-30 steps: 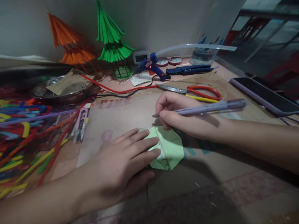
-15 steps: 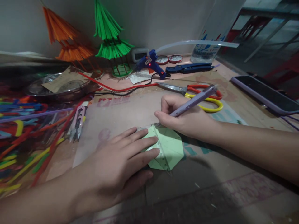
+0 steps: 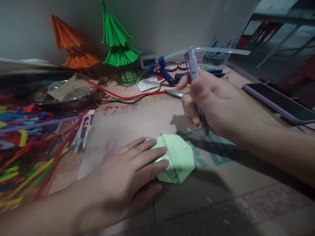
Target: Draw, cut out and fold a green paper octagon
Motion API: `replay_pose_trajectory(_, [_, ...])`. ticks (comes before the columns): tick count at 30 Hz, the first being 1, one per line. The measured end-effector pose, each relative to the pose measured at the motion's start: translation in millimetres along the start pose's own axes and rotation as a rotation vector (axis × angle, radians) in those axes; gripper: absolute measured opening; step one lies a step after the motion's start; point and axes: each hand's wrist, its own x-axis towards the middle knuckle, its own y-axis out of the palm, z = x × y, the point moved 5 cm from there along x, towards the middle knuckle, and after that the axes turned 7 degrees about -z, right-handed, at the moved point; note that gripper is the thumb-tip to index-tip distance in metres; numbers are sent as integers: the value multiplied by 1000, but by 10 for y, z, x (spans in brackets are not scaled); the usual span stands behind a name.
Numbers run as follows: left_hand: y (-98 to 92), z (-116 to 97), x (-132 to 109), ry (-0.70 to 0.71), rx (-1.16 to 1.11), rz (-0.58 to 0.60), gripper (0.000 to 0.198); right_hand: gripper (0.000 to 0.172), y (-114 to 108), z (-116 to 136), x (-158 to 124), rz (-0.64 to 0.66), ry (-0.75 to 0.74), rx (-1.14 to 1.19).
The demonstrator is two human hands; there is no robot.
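Note:
A pale green paper octagon (image 3: 180,154) with faint crossing lines lies on a cardboard sheet (image 3: 147,118). Across it runs a clear ruler (image 3: 169,160), pressed down by the spread fingers of my left hand (image 3: 133,167). My left hand is open and flat and hides the left side of the paper. To the right, lifted off the paper, my right hand (image 3: 209,98) is closed around a purple pen (image 3: 192,64) that stands nearly upright. Behind my right hand the scissors (image 3: 174,93) show only their blade.
A blue glue gun (image 3: 159,70) stands at the back, beside green (image 3: 120,42) and orange (image 3: 71,42) pipe-cleaner towers. Thread snips (image 3: 83,131) and colourful pipe cleaners (image 3: 22,131) lie left, near a metal bowl (image 3: 66,103). A phone (image 3: 280,101) rests at right.
My right hand has risen from the paper's top edge and moved right, tilting the pen from slanted to nearly upright. The left hand stays on the ruler. The scissors' handles are now covered.

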Motion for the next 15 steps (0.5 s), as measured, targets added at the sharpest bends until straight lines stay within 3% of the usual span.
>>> replay_pose_trajectory(4, [-1, 12, 15, -12, 13, 10, 48, 23, -63, 257, 51, 8, 10, 242])
replay_pose_trajectory(8, [-34, -10, 61, 30, 83, 15, 47, 33, -195, 437, 108, -35, 126, 373])
replay_pose_trajectory(11, [-64, -29, 78, 74, 144, -27, 46, 56, -345, 449, 213, -23, 174, 341])
replay_pose_trajectory(15, [-81, -18, 73, 92, 180, -67, 44, 60, -604, 270, 442, -102, 115, 391])
